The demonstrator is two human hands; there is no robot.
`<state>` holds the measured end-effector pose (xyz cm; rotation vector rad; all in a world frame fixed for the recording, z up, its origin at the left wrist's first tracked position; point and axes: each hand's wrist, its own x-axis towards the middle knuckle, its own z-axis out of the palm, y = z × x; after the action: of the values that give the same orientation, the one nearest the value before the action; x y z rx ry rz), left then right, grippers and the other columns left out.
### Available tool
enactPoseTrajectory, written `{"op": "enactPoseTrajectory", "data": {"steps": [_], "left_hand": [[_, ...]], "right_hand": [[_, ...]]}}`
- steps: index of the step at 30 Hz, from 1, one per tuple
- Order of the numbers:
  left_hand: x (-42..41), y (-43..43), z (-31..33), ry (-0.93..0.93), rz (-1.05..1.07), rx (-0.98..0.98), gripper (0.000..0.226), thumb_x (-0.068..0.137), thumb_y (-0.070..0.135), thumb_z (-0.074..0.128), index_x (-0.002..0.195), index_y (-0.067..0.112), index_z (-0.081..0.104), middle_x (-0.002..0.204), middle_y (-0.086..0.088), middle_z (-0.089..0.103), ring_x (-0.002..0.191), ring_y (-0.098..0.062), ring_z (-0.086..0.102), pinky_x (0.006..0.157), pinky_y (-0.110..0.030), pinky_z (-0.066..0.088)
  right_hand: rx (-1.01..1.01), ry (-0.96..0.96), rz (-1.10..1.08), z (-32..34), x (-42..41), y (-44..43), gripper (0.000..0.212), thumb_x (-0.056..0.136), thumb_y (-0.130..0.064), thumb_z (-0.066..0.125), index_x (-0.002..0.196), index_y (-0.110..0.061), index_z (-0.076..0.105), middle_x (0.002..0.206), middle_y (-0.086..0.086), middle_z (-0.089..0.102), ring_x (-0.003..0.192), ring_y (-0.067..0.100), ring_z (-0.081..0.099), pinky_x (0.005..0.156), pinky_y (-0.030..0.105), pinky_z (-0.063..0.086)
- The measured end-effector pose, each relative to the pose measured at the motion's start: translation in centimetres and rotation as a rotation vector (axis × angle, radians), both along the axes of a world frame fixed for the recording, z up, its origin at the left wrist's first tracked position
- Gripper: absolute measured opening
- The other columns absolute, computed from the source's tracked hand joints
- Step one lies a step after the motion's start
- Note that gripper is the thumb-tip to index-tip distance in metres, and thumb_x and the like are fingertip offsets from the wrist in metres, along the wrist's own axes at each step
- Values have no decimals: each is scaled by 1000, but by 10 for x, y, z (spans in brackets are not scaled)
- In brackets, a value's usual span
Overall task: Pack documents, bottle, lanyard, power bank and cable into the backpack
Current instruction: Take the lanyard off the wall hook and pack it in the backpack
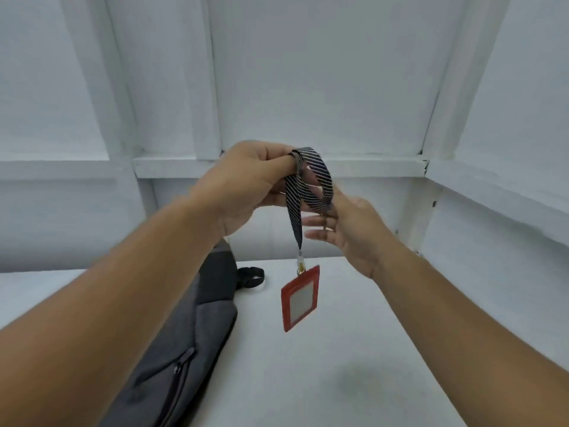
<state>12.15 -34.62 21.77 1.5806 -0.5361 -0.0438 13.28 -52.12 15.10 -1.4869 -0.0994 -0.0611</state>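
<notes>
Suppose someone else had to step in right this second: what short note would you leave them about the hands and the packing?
Left hand: pinching the gathered dark striped fabric lanyard, strap looped over its fingers.
Right hand: open, fingers touching the loop's lower end.
Red rectangular badge holder: dangling in the air above the white table.
Grey fabric backpack: lying on the table under the left forearm, visible zipper shut.
Left: finish coiling, stow lanyard. Documents, bottle, power bank and cable aren't in view.

Head-worn camera looks forward and down, close over the table point(338, 365).
</notes>
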Motion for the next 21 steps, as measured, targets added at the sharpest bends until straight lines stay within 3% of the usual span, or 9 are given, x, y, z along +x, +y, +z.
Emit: {"op": "enactPoseTrajectory", "data": {"steps": [3,5,8,11,13,16,19,21], "left_hand": [[-1,60,-6,75,64,-84,23,105,10,48,102,9,72,87,-8,80,77,-17,78,59,-23,60],[2,97,-7,110,70,-117,21,104,12,50,102,9,70,85,-6,80,80,-17,79,60,-23,60],[6,143,-10,128,92,-129,18,102,14,53,105,9,70,86,-5,80,84,-18,79,61,-23,58],[14,176,-13,154,99,-125,17,101,14,54,105,8,70,87,-6,80,84,-20,79,61,-24,58],[19,192,-19,173,127,-105,15,100,13,57,104,7,71,86,-8,80,83,-21,79,64,-28,61],[31,219,-34,207,209,-73,16,98,10,59,106,1,71,86,-13,80,81,-24,79,69,-33,65],[38,239,-57,279,256,-21,17,96,6,59,105,-3,71,90,-20,79,75,-26,78,59,-30,62],[43,247,-76,311,306,88,16,94,5,61,97,-3,74,85,-18,78,59,-19,71,49,-24,56]], "right_hand": [[-181,85,109,-39,-25,72,70,100,-63,21,119,-14,67,107,4,78,101,21,74,88,35,58],[-275,111,161,-63,-41,113,72,99,-65,14,115,-22,70,109,-4,77,105,12,71,89,29,53],[-306,78,231,-91,-66,162,52,95,-59,37,113,-24,71,112,-5,76,108,11,69,97,33,52],[-260,-13,312,-107,-85,206,30,96,-21,65,124,-14,66,119,0,74,113,14,69,98,33,55],[-249,-75,303,-112,-94,229,31,95,-13,67,125,-13,66,118,2,74,112,17,70,96,37,57],[-357,-245,232,-109,-99,254,20,94,-19,69,114,-18,71,113,-4,71,109,23,67,91,47,58],[-538,-485,73,-93,-102,264,10,87,-26,70,97,-23,71,130,-18,52,130,19,47,103,41,48],[-558,-601,14,-79,-100,268,11,84,-19,68,94,-22,69,143,-23,45,143,16,34,112,42,38]]}}
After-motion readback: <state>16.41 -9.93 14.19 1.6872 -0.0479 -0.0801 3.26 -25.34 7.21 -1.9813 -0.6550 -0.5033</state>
